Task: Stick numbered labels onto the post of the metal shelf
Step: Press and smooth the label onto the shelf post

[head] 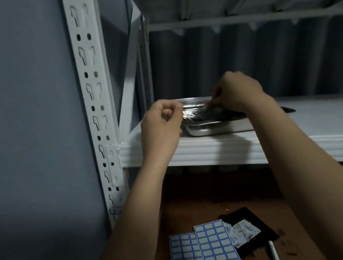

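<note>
The white perforated shelf post rises at the left, with a small label stuck low on it. My left hand hovers at the shelf's front left corner, fingers curled with thumb and forefinger pressed together; whether they pinch anything is unclear. My right hand reaches over a metal tray on the shelf, its fingertips pinching among dark things in the tray. Two blue-bordered label sheets lie on the brown surface below.
The white shelf board runs to the right, with another shelf overhead. A white marker pen, a black pouch and a small printed packet lie beside the label sheets. A grey wall stands to the left.
</note>
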{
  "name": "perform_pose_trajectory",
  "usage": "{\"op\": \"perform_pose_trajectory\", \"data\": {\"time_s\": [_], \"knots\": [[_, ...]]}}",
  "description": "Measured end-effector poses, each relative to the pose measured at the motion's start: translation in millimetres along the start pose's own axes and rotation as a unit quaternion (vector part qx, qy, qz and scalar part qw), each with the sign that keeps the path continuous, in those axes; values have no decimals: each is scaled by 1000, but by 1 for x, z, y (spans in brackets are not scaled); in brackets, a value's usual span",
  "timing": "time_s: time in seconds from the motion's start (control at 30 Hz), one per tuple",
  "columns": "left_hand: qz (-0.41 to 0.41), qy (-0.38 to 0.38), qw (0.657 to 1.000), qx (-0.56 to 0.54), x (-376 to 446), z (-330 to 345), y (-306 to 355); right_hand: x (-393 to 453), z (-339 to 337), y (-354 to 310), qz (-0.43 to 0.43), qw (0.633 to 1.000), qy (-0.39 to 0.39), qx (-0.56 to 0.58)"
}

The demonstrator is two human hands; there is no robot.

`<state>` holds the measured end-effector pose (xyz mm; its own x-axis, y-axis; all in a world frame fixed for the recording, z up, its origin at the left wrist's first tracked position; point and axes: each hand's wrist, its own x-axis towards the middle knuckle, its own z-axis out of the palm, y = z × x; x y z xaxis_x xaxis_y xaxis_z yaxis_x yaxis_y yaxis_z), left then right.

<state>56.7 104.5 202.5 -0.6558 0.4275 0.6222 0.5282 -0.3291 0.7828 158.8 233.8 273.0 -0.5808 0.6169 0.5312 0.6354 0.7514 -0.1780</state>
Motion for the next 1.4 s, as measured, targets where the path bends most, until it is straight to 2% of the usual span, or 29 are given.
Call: {"op": "perform_pose_trajectory", "data": {"time_s": [0.1,0.2,0.43,0.47,0.53,0.6,0.67,0.77,0.83,0.9,1.0,1.13,1.3,1.4], "knots": [[1,5,1000,16,0,-3,-3,10,1,-1,-31,998,-48,-19],[2,11,1000,27,-1,-8,-6,11,4,-5,-50,997,-59,-26],[9,53,998,13,-21,-34,-14,6,18,-12,-116,993,-6,3],[15,71,997,9,-26,-39,-17,2,22,-15,-137,990,20,8],[21,113,993,1,-37,-51,-28,-11,31,-26,-191,973,123,41],[10,151,988,7,-49,-64,-44,-32,47,-42,-257,931,248,78],[-17,187,982,34,-62,-78,-65,-58,73,-59,-319,895,295,107],[-69,223,969,86,-81,-95,-97,-96,126,-79,-372,884,230,165],[-87,226,963,115,-92,-102,-117,-117,165,-87,-361,894,160,213],[-100,212,961,149,-102,-105,-131,-132,199,-94,-290,907,95,290],[-115,170,963,173,-119,-103,-145,-143,237,-98,-148,901,46,404],[-130,150,961,192,-126,-98,-157,-146,258,-102,-40,865,-14,499],[-111,178,949,233,-122,-89,-164,-139,264,-105,-34,828,-62,557],[-92,201,942,254,-120,-85,-167,-132,265,-108,-4,778,-77,624]]}}
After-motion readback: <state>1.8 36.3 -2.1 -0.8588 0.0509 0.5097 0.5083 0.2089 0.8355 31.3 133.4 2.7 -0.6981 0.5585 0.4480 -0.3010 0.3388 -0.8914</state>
